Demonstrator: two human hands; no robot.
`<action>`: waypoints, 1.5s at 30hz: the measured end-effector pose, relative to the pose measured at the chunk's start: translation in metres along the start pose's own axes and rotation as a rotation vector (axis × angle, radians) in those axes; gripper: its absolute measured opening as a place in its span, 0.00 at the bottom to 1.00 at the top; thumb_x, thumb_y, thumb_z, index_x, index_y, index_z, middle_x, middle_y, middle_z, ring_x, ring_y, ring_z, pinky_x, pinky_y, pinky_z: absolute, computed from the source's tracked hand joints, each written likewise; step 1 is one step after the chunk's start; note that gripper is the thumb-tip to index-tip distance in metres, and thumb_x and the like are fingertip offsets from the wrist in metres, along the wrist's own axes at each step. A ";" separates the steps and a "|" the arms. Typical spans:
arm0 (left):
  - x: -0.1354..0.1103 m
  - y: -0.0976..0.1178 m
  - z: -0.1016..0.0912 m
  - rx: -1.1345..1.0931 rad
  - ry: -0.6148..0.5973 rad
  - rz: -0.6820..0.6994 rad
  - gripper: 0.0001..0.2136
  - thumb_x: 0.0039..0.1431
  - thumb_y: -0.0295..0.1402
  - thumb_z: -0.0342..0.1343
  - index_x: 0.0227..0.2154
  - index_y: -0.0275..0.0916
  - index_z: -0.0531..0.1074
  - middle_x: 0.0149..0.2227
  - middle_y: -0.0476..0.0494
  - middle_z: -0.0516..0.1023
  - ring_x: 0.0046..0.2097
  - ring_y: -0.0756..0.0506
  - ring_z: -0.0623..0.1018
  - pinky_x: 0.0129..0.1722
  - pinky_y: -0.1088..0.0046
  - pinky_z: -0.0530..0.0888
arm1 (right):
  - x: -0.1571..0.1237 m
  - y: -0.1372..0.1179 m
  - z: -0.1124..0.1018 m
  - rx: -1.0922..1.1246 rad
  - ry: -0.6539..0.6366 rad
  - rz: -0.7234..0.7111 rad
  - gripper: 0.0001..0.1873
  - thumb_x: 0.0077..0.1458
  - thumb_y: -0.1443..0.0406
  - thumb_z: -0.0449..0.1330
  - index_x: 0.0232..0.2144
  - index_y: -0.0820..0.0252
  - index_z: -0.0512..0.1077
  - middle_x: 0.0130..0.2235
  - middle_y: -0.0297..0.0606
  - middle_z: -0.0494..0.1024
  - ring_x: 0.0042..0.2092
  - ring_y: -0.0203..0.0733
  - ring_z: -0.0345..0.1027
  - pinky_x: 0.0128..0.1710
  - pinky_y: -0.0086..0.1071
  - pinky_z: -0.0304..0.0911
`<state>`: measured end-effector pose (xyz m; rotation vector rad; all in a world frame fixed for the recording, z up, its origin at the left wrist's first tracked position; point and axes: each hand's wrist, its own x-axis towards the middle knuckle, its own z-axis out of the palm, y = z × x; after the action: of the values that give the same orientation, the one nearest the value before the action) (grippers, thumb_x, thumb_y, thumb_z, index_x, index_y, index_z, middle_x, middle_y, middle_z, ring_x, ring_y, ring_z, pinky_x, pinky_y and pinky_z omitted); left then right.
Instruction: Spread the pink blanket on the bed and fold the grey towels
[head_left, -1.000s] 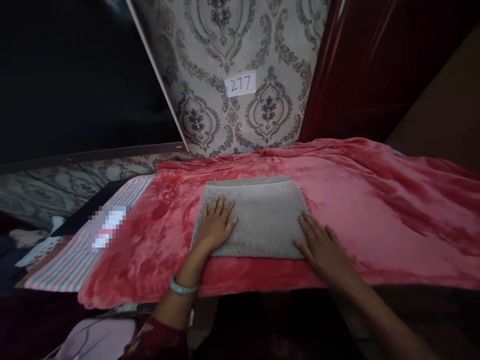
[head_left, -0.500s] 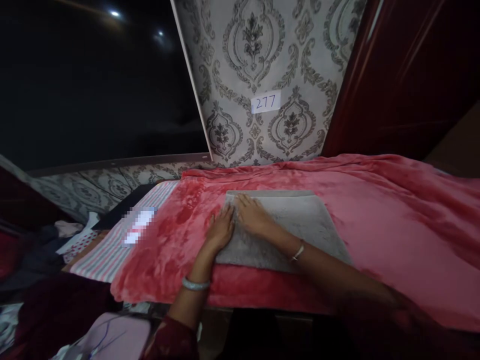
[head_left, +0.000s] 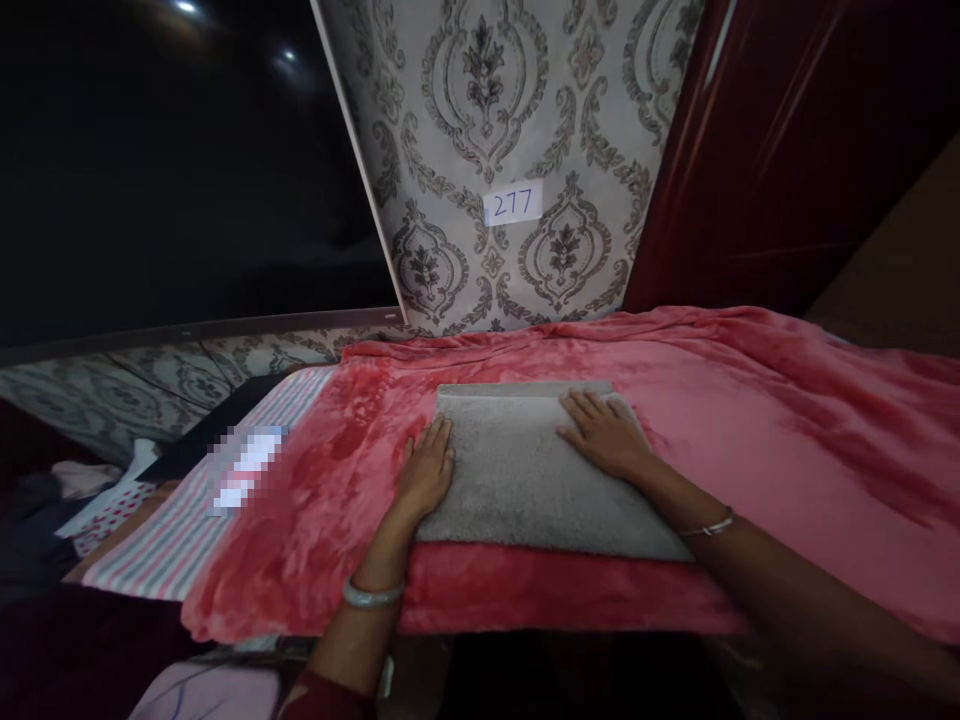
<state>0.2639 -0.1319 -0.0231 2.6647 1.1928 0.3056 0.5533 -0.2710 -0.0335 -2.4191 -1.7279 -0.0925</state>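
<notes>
My left hand lay open on the edge of the folded grey towel, my right hand flat on top, neither gripping; uneven pressure could have slid it across the red fleece blanket.

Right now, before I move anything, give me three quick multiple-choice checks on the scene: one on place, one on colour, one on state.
1. Where does the right hand rest?
A) On the grey towel
B) On the striped cloth
C) Against the wallpaper

2. What colour is the fleece blanket?
A) Blue
B) Red-pink
C) Green

3. What state is the towel in?
A) Bunched in a ball
B) Lying flat
C) Hanging over the edge

Answers:
1. A, the palm lies flat near the towel's far right corner.
2. B, the pile shows red-pink around the towel.
3. B, it spreads as a flat rectangle, with the left hand at its left edge.
</notes>
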 end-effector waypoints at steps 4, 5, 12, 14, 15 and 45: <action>0.002 -0.001 0.001 0.003 0.016 0.001 0.27 0.68 0.32 0.40 0.69 0.39 0.56 0.72 0.38 0.54 0.72 0.40 0.55 0.70 0.48 0.53 | -0.026 0.047 -0.007 -0.001 -0.045 0.159 0.36 0.68 0.51 0.41 0.71 0.62 0.53 0.72 0.49 0.50 0.71 0.56 0.43 0.65 0.61 0.50; 0.003 -0.001 0.001 0.000 0.022 0.003 0.27 0.68 0.32 0.40 0.69 0.40 0.56 0.72 0.38 0.54 0.72 0.40 0.56 0.70 0.48 0.54 | -0.032 0.051 -0.012 -0.006 -0.058 0.200 0.36 0.68 0.51 0.41 0.71 0.62 0.53 0.71 0.49 0.50 0.71 0.57 0.43 0.64 0.62 0.50; 0.004 -0.007 0.000 -0.063 0.020 0.012 0.27 0.68 0.34 0.42 0.69 0.46 0.57 0.72 0.43 0.54 0.72 0.41 0.55 0.69 0.47 0.54 | -0.049 -0.065 -0.043 0.091 0.037 -0.071 0.34 0.67 0.58 0.44 0.70 0.70 0.53 0.72 0.52 0.48 0.72 0.54 0.40 0.69 0.53 0.44; 0.003 -0.009 0.000 -0.077 0.014 0.023 0.26 0.68 0.34 0.42 0.69 0.46 0.57 0.72 0.43 0.54 0.72 0.42 0.54 0.69 0.47 0.54 | -0.055 -0.123 -0.036 0.175 -0.001 -0.275 0.34 0.67 0.57 0.47 0.70 0.68 0.54 0.72 0.50 0.49 0.72 0.53 0.41 0.70 0.51 0.43; 0.002 -0.009 0.000 -0.081 0.014 0.031 0.26 0.68 0.33 0.42 0.69 0.46 0.57 0.72 0.42 0.54 0.72 0.42 0.55 0.69 0.47 0.54 | -0.059 -0.148 -0.030 0.201 -0.025 -0.343 0.35 0.67 0.56 0.48 0.71 0.66 0.53 0.72 0.49 0.49 0.72 0.52 0.41 0.70 0.51 0.43; 0.051 0.061 -0.025 0.131 -0.028 0.218 0.27 0.69 0.39 0.43 0.68 0.37 0.58 0.71 0.35 0.55 0.73 0.38 0.53 0.70 0.49 0.52 | -0.013 -0.077 -0.049 0.129 0.057 -0.215 0.32 0.65 0.66 0.46 0.70 0.68 0.55 0.71 0.51 0.53 0.71 0.49 0.44 0.69 0.50 0.44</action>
<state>0.3338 -0.1305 0.0229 2.9082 0.9445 0.2295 0.4787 -0.2677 0.0209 -2.1156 -1.8997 -0.0734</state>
